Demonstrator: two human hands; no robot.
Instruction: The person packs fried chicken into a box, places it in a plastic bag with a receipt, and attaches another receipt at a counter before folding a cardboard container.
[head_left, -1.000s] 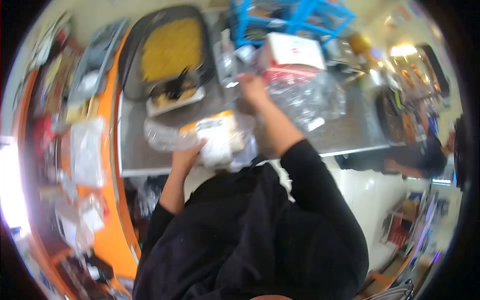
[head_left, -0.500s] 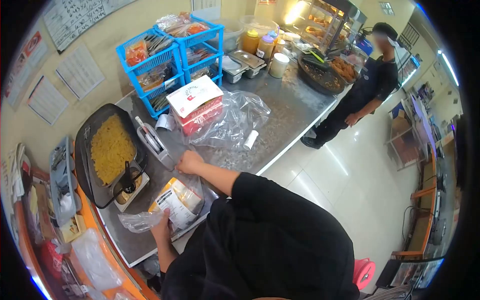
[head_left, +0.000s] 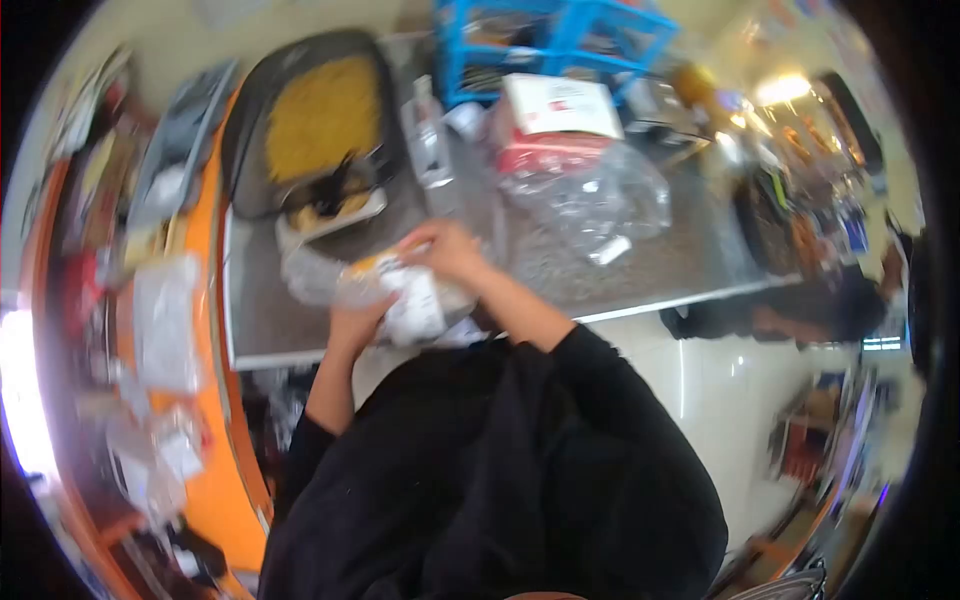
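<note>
Shifted from tape dispenser [head_left: 431,150] to wrapped package [head_left: 415,308] at near edge of table [head_left: 560,275]: right hand [head_left: 445,250] — at package top, grip too blurred to tell. Clasping package's left side: left hand [head_left: 358,322] — best kept steady, loose plastic [head_left: 308,278] smoothed.

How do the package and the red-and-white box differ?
Colour: the package is white with a yellow patch; the box is red with a white top.
Handling: the left hand and right hand are at the package; neither touches the box.
Place: the package is by the table's near edge; the box stands farther back.
Shared: both have clear plastic about them.
</note>
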